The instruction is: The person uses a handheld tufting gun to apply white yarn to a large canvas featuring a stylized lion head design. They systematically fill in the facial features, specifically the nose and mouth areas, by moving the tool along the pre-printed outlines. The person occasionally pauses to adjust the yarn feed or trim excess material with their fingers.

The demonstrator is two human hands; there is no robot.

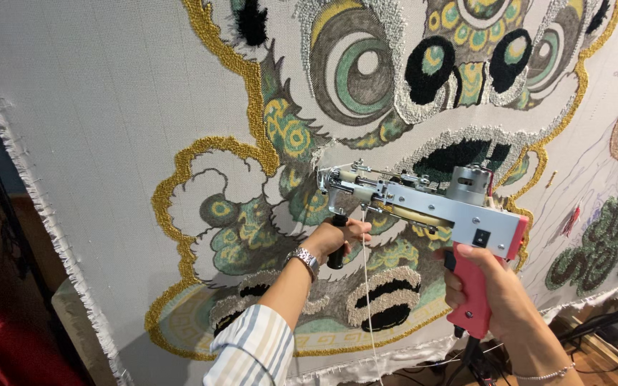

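Two hands: we see both clamped on tufting gun [423, 204]
Left hand [337, 239]: black front handle
Right hand [495, 293]: pink rear grip
Axis: gun lies level, nose left against cloth [94, 107]

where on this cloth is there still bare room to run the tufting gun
Bare cloth lies upper left, between the frayed edge and the gold outline. The outlined cloud shape is also unfilled. It is crowded around the tufting gun, where the left hand and right hand grip it over dense green and black tufting.
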